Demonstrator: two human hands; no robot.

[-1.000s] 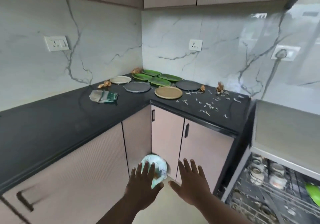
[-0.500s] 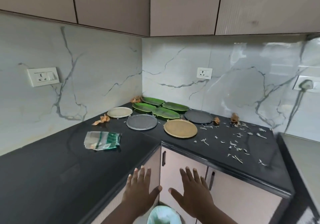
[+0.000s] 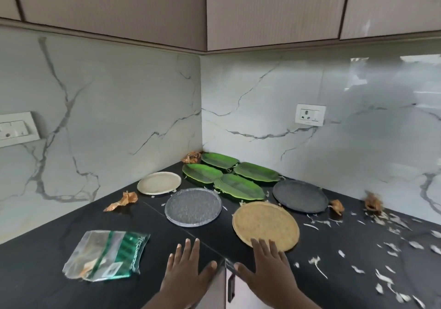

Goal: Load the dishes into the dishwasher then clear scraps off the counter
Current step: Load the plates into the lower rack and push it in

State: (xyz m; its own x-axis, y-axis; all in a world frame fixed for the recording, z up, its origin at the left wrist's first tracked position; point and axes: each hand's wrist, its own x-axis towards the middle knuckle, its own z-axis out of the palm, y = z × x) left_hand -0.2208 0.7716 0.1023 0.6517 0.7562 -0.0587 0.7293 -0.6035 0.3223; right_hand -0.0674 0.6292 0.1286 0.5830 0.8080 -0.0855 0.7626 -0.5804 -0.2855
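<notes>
Where black counter (image 3: 47,256) corners: round tan woven plate (image 3: 265,225), pebbled grey plate (image 3: 192,206) (both hands (image 3: 185,275) (image 3: 268,273) spread, gripless).

The left hand (image 3: 185,276) and the right hand (image 3: 267,273) are stretched forward side by side, palms down. All fingers are straight and spread, and neither hand holds anything.

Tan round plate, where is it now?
In the head view, the tan plate lies on the counter's near corner, just beyond the right hand, between the grey plate and the black plate.
</notes>
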